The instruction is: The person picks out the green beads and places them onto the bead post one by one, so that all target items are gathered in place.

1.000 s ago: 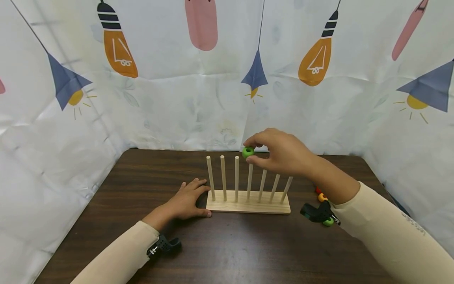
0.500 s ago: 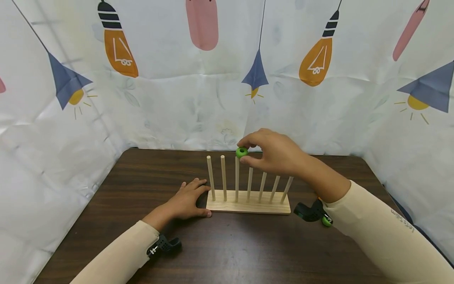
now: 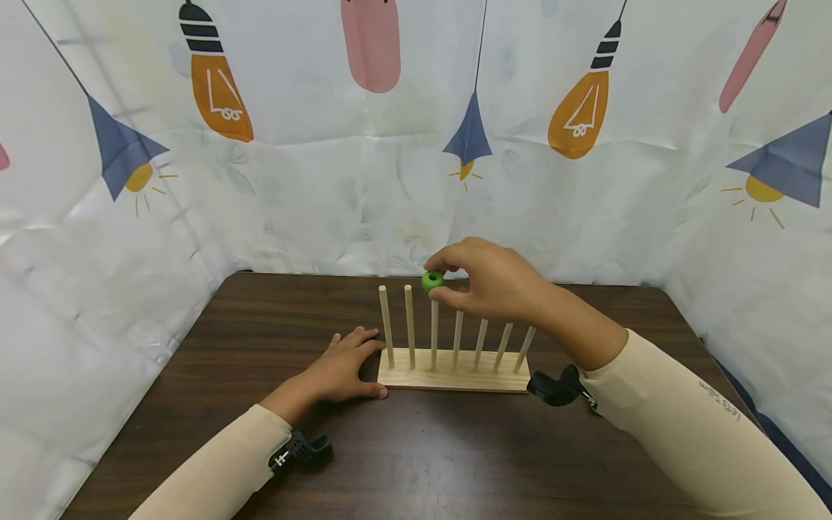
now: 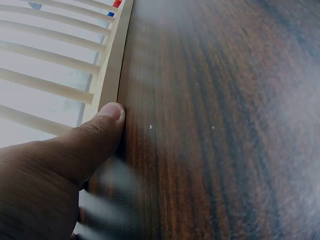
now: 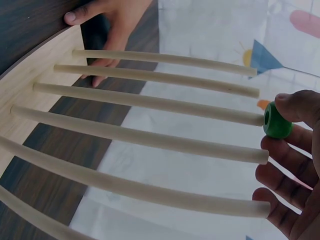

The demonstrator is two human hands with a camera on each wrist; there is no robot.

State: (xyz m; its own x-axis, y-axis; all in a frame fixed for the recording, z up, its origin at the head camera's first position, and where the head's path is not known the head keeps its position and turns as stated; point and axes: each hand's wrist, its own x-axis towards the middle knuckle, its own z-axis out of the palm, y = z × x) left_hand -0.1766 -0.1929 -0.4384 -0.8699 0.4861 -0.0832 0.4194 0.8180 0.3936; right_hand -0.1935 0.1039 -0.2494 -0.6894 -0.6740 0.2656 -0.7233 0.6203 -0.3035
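Note:
My right hand (image 3: pixel 497 282) pinches a green bead (image 3: pixel 432 281) between thumb and fingers, above the wooden peg rack (image 3: pixel 455 379). In the right wrist view the bead (image 5: pixel 278 121) is at the tip of the third peg (image 5: pixel 150 103) from the left end, its hole turned towards that tip. Whether the tip has entered the hole cannot be told. My left hand (image 3: pixel 341 367) rests spread at the rack's left end, thumb at the front edge and other fingers towards the back. The left wrist view shows the thumb (image 4: pixel 102 127) against the base.
A green bead (image 3: pixel 594 409) lies right of the rack, mostly hidden by the right wrist strap (image 3: pixel 557 388). Small red (image 4: pixel 117 3) and blue (image 4: pixel 111 14) objects show beyond the rack. Patterned curtains (image 3: pixel 312 195) stand behind the dark wooden table (image 3: pixel 273 310).
My right hand has moved left with the green bead, from near the fourth peg to the top of the third. My left hand and the rack have stayed in place.

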